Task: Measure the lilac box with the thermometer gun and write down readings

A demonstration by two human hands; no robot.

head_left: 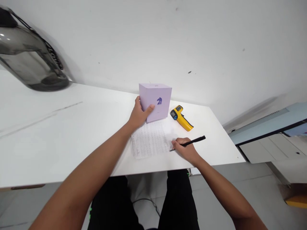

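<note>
My left hand (141,112) grips the left side of a lilac box (157,103) with a dark blue horse-head logo, its thumb on the front face. The box stands at the top of a thin sheet of paper (150,140) covered in rows of writing, too blurred to read. In my right hand (184,148) is a black pen (195,140), held in a writing grip. Its tip points down at the lower right edge of the sheet. A yellow infrared thermometer (183,119) lies just right of the box, above my right hand.
A large grey see-through water bottle (31,57) with a strap stands at the back left of the white table (59,134). A white wall (153,41) rises behind. At the right, beyond the table edge, is a lower light-blue surface (268,123).
</note>
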